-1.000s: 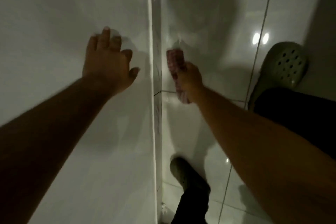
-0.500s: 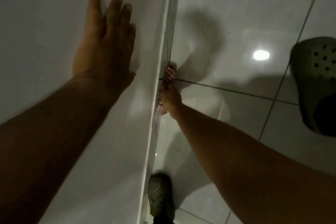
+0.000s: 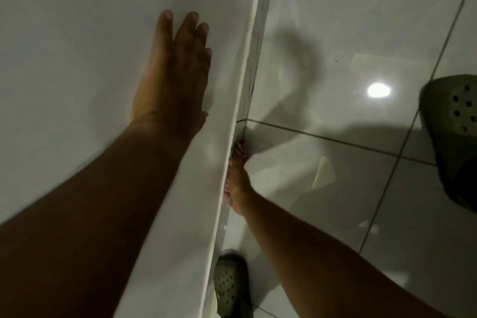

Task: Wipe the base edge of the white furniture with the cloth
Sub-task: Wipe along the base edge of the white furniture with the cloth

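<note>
Left hand [image 3: 173, 80] flat, fingers spread, on our glossy white furniture panel [image 3: 77, 46] | right hand [image 3: 238, 186] grips pink checked cloth [image 3: 238, 148] (mostly hidden) against base edge [image 3: 247, 80] beside it

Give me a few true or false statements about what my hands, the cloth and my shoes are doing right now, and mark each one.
1. The left hand lies flat on the white furniture. True.
2. The right hand holds the cloth up on top of the furniture. False: it is low down at the base edge, beside the tiled floor.
3. The cloth is blue. False: what shows of it looks pink or red.
4. Two green perforated shoes, one near and one at right, stand on the floor. True.
5. The left hand grips the cloth. False: its fingers are stretched out, holding nothing.
</note>
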